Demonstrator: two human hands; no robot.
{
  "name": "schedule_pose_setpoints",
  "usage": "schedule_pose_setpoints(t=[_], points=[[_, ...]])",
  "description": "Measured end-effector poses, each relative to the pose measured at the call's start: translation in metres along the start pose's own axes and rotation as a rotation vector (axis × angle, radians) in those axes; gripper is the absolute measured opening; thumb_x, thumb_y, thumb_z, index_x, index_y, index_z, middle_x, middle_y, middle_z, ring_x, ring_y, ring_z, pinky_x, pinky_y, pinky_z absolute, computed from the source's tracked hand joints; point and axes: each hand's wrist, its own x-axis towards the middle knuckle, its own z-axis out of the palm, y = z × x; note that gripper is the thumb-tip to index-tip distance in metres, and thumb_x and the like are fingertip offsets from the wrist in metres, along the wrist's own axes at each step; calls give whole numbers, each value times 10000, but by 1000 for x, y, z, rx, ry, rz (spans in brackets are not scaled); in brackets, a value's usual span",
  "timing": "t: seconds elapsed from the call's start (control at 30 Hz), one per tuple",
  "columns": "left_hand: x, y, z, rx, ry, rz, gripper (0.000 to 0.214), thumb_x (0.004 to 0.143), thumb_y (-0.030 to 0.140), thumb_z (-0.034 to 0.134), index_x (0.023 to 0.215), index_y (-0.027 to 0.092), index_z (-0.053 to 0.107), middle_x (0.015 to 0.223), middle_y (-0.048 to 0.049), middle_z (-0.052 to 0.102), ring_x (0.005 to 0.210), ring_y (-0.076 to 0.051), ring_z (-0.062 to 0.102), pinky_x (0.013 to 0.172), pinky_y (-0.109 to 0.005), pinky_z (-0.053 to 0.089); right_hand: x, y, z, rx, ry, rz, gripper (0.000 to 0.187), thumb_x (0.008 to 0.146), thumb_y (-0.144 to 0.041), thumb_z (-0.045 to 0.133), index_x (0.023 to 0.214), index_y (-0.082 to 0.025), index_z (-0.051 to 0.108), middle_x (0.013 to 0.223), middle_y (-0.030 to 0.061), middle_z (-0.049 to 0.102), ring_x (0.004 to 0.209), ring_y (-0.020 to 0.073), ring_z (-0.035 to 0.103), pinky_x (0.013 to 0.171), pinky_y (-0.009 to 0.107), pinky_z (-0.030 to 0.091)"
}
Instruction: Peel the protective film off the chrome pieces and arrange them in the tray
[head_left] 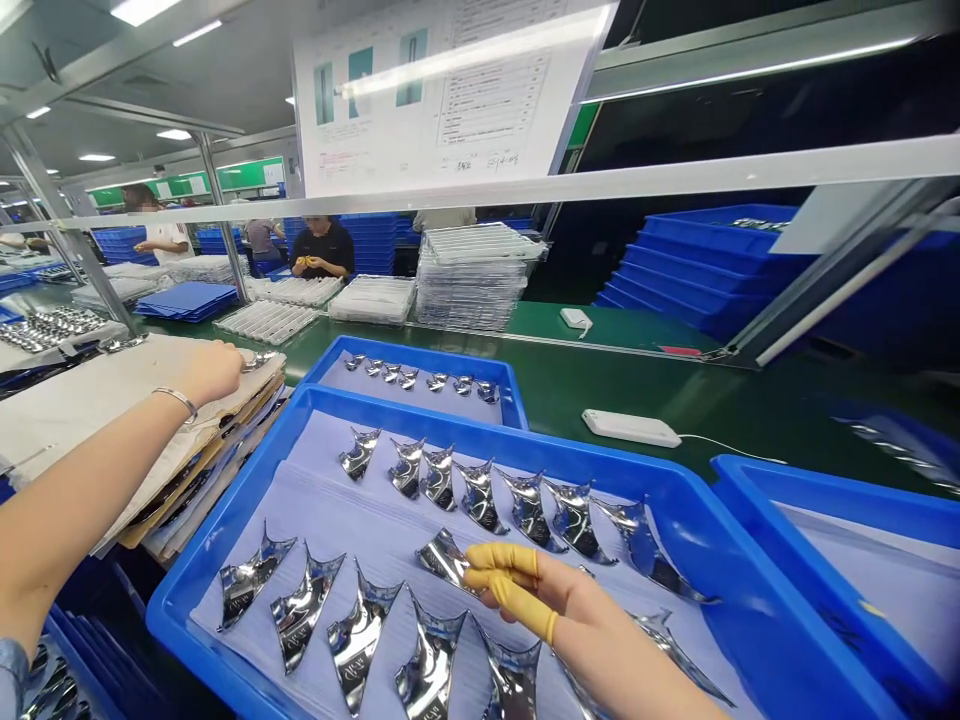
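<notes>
Head view: R hand (592,625), 2 yellow-cotted fingers (502,580) pressed together, pinching 1 chrome piece (444,560) over 1 blue tray (480,440).

Tray (217,520) showing bright blue, liner (315,520) showing pale lilac. Chrome pieces (480,498) flashing mirror silver, dark streaks running through. Finger cots (502,565) on right hand (592,630) showing yellow. Workbench (600,385) showing glossy green.

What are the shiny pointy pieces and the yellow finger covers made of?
The shiny curved pieces look chrome-plated, over metal or plastic: their mirror surface reflects the lights, but looks alone can't settle which. The yellow finger cots on the right hand look like thin rubber: matte and stretched snugly around the fingers.
</notes>
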Motion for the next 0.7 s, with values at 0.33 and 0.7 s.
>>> schedule_pose_setpoints(t=[0.33,0.7], points=[[11,10,10,14,-39,47,283,949,325,640,1176,154,646,1205,-96,669,1056,-251,661,893,-470,561,0,-2,1,-38,20,-4,526,656,-613,819,984,-207,754,1010,119,772,997,278,703,939,405,534],[-5,21,-22,-62,29,56,292,947,346,634,1169,157,647,1175,-96,679,1061,-258,658,886,-465,554,0,-9,0,-62,22,-57,399,697,-511,788,907,-181,705,895,72,746,862,223,688,893,419,517]])
